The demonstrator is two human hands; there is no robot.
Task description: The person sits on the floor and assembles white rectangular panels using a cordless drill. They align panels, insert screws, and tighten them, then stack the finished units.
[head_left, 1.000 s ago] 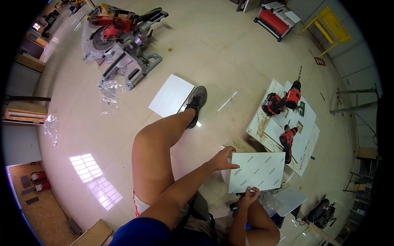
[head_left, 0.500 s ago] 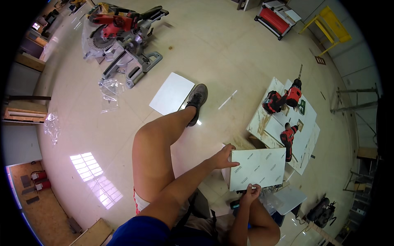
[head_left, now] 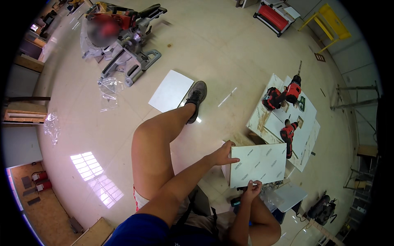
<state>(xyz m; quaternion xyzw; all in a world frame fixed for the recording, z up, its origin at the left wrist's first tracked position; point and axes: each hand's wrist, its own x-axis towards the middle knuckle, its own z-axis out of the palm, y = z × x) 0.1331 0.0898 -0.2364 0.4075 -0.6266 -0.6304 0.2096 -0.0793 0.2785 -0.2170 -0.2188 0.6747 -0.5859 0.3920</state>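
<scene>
A box-like piece made of white boards [head_left: 258, 164], its top face covered in film with repeated dark print, stands before me, right of centre. My left hand [head_left: 223, 156] grips its left edge near the far corner, the thumb over the top face and the fingers along the side. At the near edge of the top face is my right hand [head_left: 251, 191], its thumb and fingers pinched together; whatever they hold is too small to make out. Just beyond the box's far right corner lies a red and black drill [head_left: 288, 137].
Stacked white boards [head_left: 256, 119] carry a second drill [head_left: 293, 91] with a long bit. A loose white panel [head_left: 170, 91] lies by my shoe [head_left: 197, 98]. Farther off stand a mitre saw [head_left: 133, 61], a red-topped machine [head_left: 273, 18] and a yellow stand [head_left: 332, 24].
The top face of the box has shifted slightly away from me and turned a little. Both hands have moved slightly with it, keeping their places on its edges.
</scene>
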